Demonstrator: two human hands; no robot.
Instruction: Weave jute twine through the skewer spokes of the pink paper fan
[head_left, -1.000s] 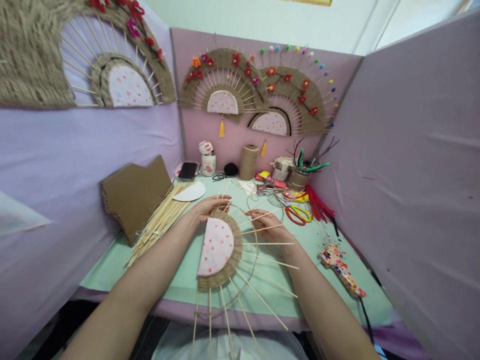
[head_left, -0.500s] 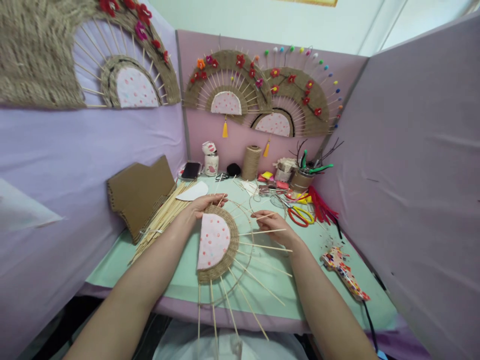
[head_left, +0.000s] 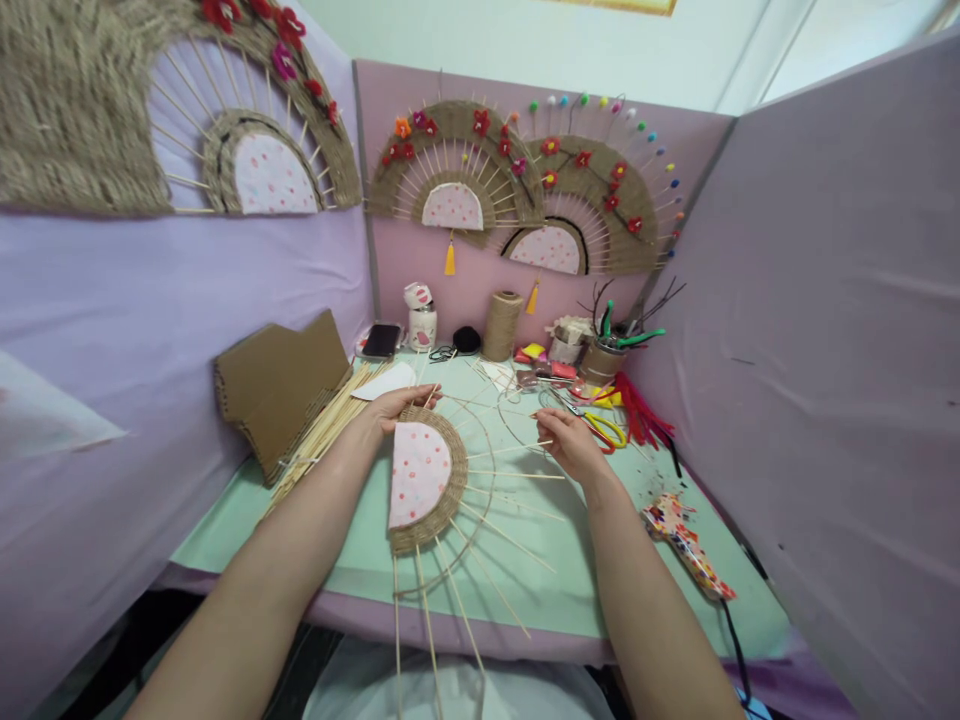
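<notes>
My left hand [head_left: 391,408] is closed on the upper edge of a half-round fan [head_left: 459,468], gripping it near its top sticks. The fan has a woven twine band around a pink-dotted white cloth [head_left: 421,474], and thin sticks [head_left: 517,475] radiate to the right and down. A loose outer ring of twine crosses these sticks. To the right, my right hand [head_left: 570,440] pinches a strand of twine [head_left: 491,406], drawn fairly straight from the fan's top. The strand's exact path at my left fingers is hard to see.
Cardboard [head_left: 281,390] and a bundle of sticks [head_left: 330,430] lie at left. Behind stand a twine spool [head_left: 502,327] and a jar with green-handled pliers [head_left: 604,360]. Scissors [head_left: 611,430] and a patterned glue gun [head_left: 686,545] with a cord lie right. Finished fans [head_left: 465,125] hang on the partition.
My right hand has moved right, away from the fan, drawing the twine out straighter. My left hand and the fan have shifted slightly left and up.
</notes>
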